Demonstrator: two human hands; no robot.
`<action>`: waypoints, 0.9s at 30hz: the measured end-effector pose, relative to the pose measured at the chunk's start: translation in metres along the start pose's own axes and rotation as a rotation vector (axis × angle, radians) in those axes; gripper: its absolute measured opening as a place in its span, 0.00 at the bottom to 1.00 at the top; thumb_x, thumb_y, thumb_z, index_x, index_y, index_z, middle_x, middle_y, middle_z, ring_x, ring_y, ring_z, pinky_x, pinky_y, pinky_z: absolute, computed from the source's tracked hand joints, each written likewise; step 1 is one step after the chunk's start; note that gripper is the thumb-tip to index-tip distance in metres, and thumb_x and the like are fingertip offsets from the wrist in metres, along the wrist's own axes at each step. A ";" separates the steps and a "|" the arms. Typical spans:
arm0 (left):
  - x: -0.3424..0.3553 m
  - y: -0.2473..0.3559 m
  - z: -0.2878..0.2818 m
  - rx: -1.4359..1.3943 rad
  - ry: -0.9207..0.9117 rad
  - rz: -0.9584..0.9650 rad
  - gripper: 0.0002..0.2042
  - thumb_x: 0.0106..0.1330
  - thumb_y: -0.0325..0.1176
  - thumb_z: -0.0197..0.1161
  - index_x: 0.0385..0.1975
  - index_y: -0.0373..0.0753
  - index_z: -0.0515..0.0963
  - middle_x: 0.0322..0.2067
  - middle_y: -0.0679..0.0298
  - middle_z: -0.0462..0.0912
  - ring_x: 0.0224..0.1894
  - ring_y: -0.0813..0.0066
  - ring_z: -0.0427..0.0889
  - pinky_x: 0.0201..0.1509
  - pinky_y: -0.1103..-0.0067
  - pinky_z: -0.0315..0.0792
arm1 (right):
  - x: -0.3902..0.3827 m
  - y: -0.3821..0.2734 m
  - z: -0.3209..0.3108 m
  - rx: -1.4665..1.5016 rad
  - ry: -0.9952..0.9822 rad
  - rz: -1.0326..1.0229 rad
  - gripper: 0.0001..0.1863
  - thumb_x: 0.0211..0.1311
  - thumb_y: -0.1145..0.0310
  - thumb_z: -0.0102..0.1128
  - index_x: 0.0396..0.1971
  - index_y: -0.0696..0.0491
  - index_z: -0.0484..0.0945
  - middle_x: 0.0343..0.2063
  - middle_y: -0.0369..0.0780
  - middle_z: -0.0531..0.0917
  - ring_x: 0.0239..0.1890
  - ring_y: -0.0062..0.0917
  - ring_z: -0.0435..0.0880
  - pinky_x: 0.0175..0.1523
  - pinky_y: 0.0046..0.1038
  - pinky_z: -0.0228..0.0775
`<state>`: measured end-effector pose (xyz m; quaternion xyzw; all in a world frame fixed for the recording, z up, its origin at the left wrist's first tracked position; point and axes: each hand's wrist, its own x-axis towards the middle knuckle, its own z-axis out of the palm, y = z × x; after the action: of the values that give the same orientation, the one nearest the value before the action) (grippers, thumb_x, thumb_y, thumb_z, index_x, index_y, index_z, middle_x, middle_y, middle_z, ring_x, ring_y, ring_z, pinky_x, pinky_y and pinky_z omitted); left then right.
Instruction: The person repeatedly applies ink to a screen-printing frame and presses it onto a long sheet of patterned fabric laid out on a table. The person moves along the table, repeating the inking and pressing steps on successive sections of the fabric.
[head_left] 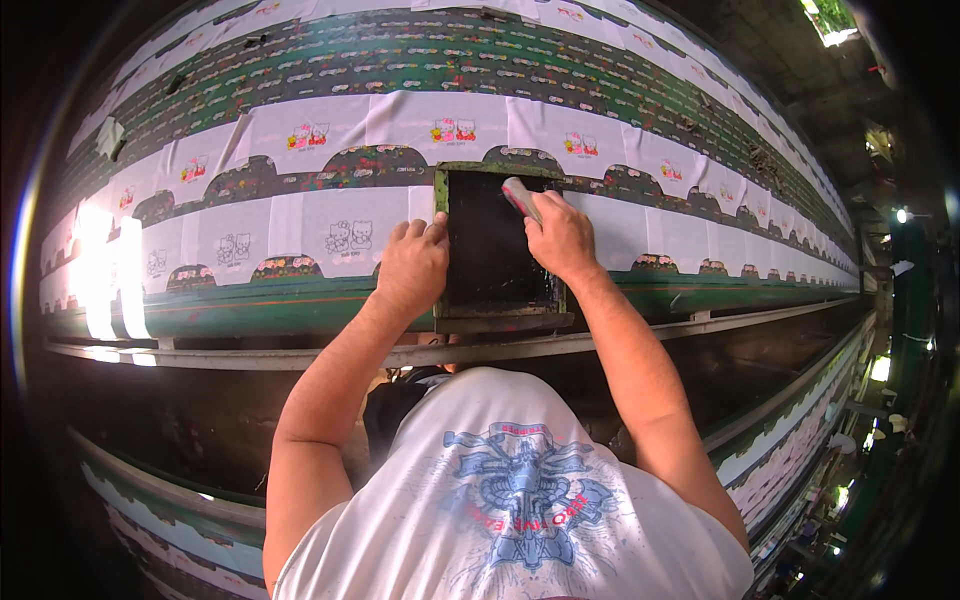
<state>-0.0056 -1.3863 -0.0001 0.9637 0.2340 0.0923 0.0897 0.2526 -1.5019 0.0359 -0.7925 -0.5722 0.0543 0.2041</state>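
Observation:
A screen-printing frame (505, 322) with a dark mesh and green-stained rim lies on the long printing table in front of me. My left hand (413, 262) is closed over the frame's left side, fingers curled at its upper part. In my right hand (562, 235) is a greyish squeegee (517, 193), gripped at its near end and tilted over the far right part of the mesh. My palm and fingers hide the rest of it. White fabric pieces (299, 235) with black cartoon outlines lie left of the frame.
Beyond the frame runs a row of white fabric pieces (270, 130) with coloured cartoon prints. A metal rail (250, 356) follows the table's near edge. Another table with pale fabric (790, 450) stands behind on the right. Bright sunlight (95, 270) falls on the left end.

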 end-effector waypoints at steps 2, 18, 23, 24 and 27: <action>0.001 0.000 0.000 0.003 0.002 0.000 0.20 0.62 0.25 0.67 0.56 0.32 0.89 0.71 0.55 0.84 0.62 0.57 0.84 0.71 0.61 0.75 | 0.012 -0.003 -0.007 0.030 -0.091 -0.094 0.18 0.68 0.70 0.68 0.57 0.51 0.87 0.49 0.44 0.90 0.52 0.51 0.90 0.58 0.51 0.84; -0.010 0.001 -0.001 -0.048 0.047 -0.033 0.24 0.65 0.24 0.66 0.64 0.33 0.86 0.74 0.55 0.82 0.71 0.47 0.79 0.78 0.51 0.70 | -0.041 -0.019 0.005 0.021 -0.079 -0.327 0.26 0.62 0.82 0.61 0.58 0.48 0.91 0.49 0.38 0.90 0.52 0.41 0.85 0.61 0.46 0.77; -0.022 0.000 0.037 -0.509 0.219 -0.160 0.26 0.66 0.17 0.67 0.67 0.31 0.84 0.76 0.48 0.79 0.74 0.42 0.77 0.78 0.53 0.72 | -0.096 -0.040 0.000 0.027 -0.073 -0.320 0.25 0.63 0.80 0.63 0.60 0.49 0.90 0.53 0.39 0.90 0.52 0.39 0.84 0.61 0.45 0.77; -0.025 0.008 0.046 -0.614 0.280 -0.241 0.26 0.67 0.18 0.68 0.67 0.32 0.84 0.76 0.47 0.79 0.75 0.42 0.77 0.78 0.54 0.72 | -0.106 -0.040 0.003 0.046 -0.069 -0.313 0.26 0.63 0.80 0.63 0.60 0.49 0.90 0.53 0.39 0.90 0.52 0.39 0.84 0.61 0.44 0.77; -0.035 0.031 0.064 -0.832 0.410 -0.415 0.25 0.69 0.21 0.74 0.68 0.35 0.84 0.76 0.46 0.79 0.76 0.43 0.78 0.80 0.58 0.73 | -0.125 -0.049 -0.001 0.065 -0.118 -0.268 0.28 0.59 0.83 0.66 0.61 0.51 0.89 0.57 0.40 0.88 0.58 0.41 0.84 0.67 0.45 0.78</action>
<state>-0.0084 -1.4379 -0.0604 0.7416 0.3767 0.3453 0.4346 0.1673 -1.6050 0.0368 -0.6972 -0.6819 0.0915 0.2011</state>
